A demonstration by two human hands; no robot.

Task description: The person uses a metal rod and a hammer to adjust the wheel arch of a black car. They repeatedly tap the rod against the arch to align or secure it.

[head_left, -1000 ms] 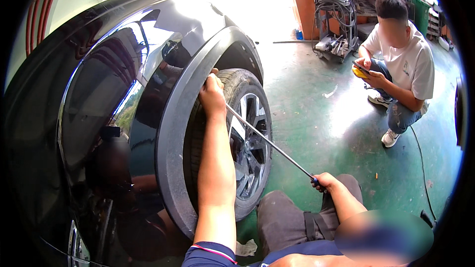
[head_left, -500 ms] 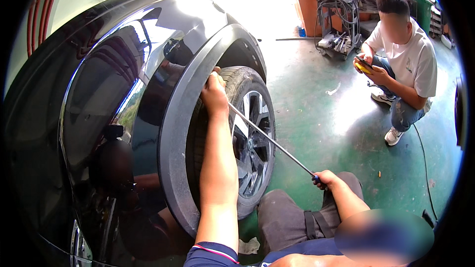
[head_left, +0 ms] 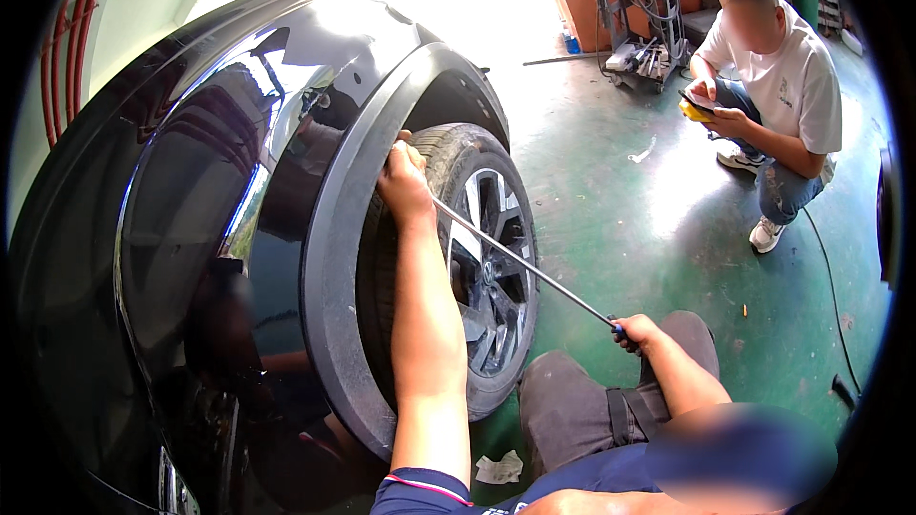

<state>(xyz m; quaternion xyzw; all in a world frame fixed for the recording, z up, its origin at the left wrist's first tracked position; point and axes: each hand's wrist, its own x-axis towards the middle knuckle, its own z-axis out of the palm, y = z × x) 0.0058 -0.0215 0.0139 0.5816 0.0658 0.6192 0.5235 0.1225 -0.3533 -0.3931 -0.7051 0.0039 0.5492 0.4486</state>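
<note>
A long thin metal rod (head_left: 534, 270) with a dark blue handle (head_left: 618, 330) slants across the front of the wheel (head_left: 487, 277). My right hand (head_left: 639, 333) is closed round the handle, above my knee. The rod's far end runs out of sight behind my left wrist. My left hand (head_left: 407, 186) reaches into the gap between the tyre (head_left: 448, 145) and the grey wheel arch trim (head_left: 334, 257) of a black car (head_left: 191, 181). Its fingers are curled at the trim's inner edge; what they grip is hidden.
A person (head_left: 782, 86) in a white T-shirt squats at the right, holding a yellow-cased device (head_left: 695, 110). Behind stands a wheeled machine (head_left: 634, 19) with coiled cables. A black cable (head_left: 828, 277) crosses the green floor. Crumpled paper (head_left: 499, 467) lies beside my leg.
The view has shifted slightly. Both my hands keep much the same places at the wheel arch and handle. The squatting person's hand has moved over the device.
</note>
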